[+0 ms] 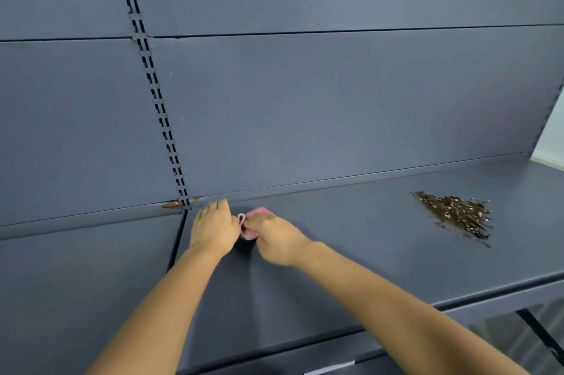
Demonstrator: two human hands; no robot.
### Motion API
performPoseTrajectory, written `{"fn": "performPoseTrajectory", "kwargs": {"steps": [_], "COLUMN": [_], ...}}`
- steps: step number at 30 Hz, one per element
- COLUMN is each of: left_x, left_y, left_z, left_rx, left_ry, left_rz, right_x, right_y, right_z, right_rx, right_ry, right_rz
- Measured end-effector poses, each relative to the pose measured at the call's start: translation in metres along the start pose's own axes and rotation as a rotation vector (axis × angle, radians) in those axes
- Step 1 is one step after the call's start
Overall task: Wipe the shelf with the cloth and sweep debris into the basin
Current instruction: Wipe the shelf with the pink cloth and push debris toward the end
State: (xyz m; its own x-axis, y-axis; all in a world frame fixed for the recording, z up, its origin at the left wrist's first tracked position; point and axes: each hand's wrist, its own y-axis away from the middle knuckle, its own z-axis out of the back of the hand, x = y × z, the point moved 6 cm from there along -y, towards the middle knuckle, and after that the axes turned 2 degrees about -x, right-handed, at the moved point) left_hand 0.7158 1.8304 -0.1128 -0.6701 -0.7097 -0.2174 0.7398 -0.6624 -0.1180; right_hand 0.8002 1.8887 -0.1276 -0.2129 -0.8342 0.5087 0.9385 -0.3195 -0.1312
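Head view, person's body only.

Two forearms enter from the bottom edge, each ending in a hand: left hand (213, 228), right hand (276, 240). Both hands bare, no gloves. Forearms bare from wrist to frame edge; no sleeve or cuff shows anywhere along them. Wrists carry no watch, band or bracelet; fingers, where visible, carry no ring. Left fingertips (221, 205) show short rounded ends; nails too small to judge. Right fingers mostly hidden beyond the knuckles. Small dark spot on right forearm just behind the wrist. Upper arms and torso out of frame.
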Motion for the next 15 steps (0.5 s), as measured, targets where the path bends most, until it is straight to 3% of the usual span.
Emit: {"fn": "performPoseTrajectory", "kwargs": {"steps": [3, 7, 15], "left_x": [0.006, -0.009, -0.090], "left_y": [0.002, 0.003, 0.009], "left_z": [-0.006, -0.010, -0.032], "left_rx": [0.015, 0.003, 0.006], "left_ry": [-0.001, 0.031, 0.055], "left_rz": [0.018, -0.006, -0.177], "right_x": [0.006, -0.015, -0.125], "right_y": [-0.006, -0.010, 0.042], "right_z": [-0.021, -0.010, 0.069], "right_rx": [0.058, 0.040, -0.096], "right_ry": [0.093, 0.011, 0.083], "right_rz": [0.021, -0.051, -0.410]}}
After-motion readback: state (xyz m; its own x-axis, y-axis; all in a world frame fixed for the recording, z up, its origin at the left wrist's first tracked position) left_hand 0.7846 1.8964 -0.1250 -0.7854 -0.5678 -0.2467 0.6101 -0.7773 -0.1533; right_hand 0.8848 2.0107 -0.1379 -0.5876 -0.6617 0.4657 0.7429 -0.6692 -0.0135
